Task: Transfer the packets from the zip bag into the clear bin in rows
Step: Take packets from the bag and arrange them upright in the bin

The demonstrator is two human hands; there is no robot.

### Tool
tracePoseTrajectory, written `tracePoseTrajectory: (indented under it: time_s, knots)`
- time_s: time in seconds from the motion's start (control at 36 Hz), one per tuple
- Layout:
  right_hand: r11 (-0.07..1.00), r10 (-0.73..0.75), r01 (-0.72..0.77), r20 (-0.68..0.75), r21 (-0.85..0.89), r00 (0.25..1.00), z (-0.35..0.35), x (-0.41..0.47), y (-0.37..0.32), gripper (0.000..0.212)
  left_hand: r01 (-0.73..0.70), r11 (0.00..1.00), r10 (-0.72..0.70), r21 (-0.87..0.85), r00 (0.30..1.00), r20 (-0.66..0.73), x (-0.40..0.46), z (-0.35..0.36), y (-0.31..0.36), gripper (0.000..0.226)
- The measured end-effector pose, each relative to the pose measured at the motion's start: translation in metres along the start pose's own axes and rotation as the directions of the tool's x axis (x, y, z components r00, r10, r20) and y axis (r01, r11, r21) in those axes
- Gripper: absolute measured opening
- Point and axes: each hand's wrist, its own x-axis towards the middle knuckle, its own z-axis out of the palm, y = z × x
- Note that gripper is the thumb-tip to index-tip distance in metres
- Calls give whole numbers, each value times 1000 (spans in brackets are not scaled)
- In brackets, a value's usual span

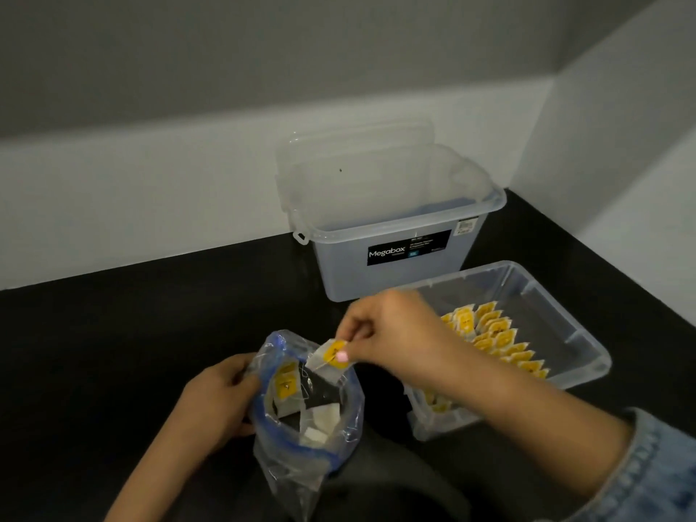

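A clear zip bag [301,457] with a blue seal rim stands open on the dark counter. My left hand [220,399] grips its left side. Inside lie a few white packets with yellow labels [285,384]. My right hand [391,331] pinches one such packet [327,356] just above the bag's mouth. To the right sits the shallow clear bin [580,335], which holds rows of packets [493,335] standing on edge, yellow labels up.
A taller translucent box labelled Megabox [391,254] stands behind the bin, its lid leaning against the wall. The black counter [113,333] meets white walls at the back and right. A denim sleeve [655,472] covers my right forearm.
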Motion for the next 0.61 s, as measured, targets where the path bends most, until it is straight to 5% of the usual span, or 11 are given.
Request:
tracePoseTrajectory:
  time_s: [0.17, 0.61]
  knots:
    - [998, 54, -53, -26, 20, 998, -63, -27, 26, 6, -5, 998, 2, -55, 998, -59, -6, 6, 13, 28]
    - [839, 189, -45, 214, -542, 958, -67, -38, 84, 7, -2, 999, -1, -36, 995, -101, -7, 25, 29, 29]
